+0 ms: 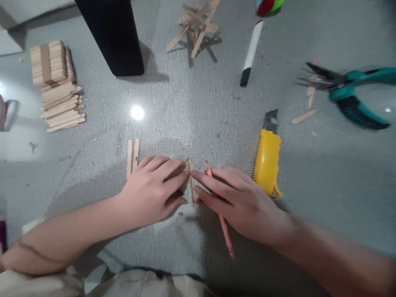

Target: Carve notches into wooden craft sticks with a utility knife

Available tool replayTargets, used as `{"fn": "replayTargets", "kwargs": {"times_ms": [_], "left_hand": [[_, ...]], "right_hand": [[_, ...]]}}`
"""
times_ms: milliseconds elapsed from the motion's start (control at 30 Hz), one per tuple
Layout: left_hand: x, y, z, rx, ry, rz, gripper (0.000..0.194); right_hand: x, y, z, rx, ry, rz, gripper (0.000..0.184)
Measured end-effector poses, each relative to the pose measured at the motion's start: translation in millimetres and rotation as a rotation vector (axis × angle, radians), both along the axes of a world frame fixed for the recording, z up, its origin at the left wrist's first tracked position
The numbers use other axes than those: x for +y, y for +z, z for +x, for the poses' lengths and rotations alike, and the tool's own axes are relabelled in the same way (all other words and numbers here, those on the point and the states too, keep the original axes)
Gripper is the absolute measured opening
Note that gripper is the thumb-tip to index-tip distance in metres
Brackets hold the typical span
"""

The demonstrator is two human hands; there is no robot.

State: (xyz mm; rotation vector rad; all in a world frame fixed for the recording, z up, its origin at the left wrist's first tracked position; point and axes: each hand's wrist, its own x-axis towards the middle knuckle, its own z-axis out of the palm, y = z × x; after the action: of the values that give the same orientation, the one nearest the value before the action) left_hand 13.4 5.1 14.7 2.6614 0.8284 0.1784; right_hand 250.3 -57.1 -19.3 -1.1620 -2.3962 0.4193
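Note:
My left hand (156,181) pinches a short strip with ruler-like markings (187,187) that stands lengthwise between my hands. A craft stick (192,187) seems to lie along its right side; fingers hide part of both. My right hand (236,198) has a coral-red pencil (225,233) tucked between its fingers, with the dark point facing away from me. Its index finger and thumb touch the right side of the strip and stick. Two loose craft sticks (129,159) lie just beyond my left hand, one bearing a dark mark.
Bundled and loose craft sticks (62,103) are stacked at left. A black block-like object (123,49) stands at the back, beside a crossed-stick structure (198,24). To the right are a white marker (252,53), a yellow-handled bladed tool (267,161), green-handled pliers (349,88) and stick scraps (304,116).

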Motion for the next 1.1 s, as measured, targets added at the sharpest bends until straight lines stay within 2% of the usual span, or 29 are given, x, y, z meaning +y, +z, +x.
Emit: {"fn": "replayTargets", "kwargs": {"times_ms": [267,367,633,800,1100], "left_hand": [[1.6,-3.2,0.6,-0.021,-0.008,0.024,0.042],[0.6,-4.8,1.9,-0.040,0.005,0.028,0.038],[0.1,-5.3,0.7,-0.056,0.014,0.022,0.038],[0.1,-5.4,1.0,-0.061,0.014,0.019,0.038],[2.2,-6.8,0.2,-0.080,0.008,0.033,0.045]], "right_hand": [[5.3,3.8,0.2,-0.064,0.077,0.084,0.023],[6.6,3.5,1.0,-0.056,0.095,0.101,0.022],[6.3,1.8,1.2,0.009,0.068,0.053,0.022],[4.7,2.6,2.1,0.015,0.111,0.022,0.033],[5.0,4.1,0.2,-0.002,0.108,0.051,0.028]]}}
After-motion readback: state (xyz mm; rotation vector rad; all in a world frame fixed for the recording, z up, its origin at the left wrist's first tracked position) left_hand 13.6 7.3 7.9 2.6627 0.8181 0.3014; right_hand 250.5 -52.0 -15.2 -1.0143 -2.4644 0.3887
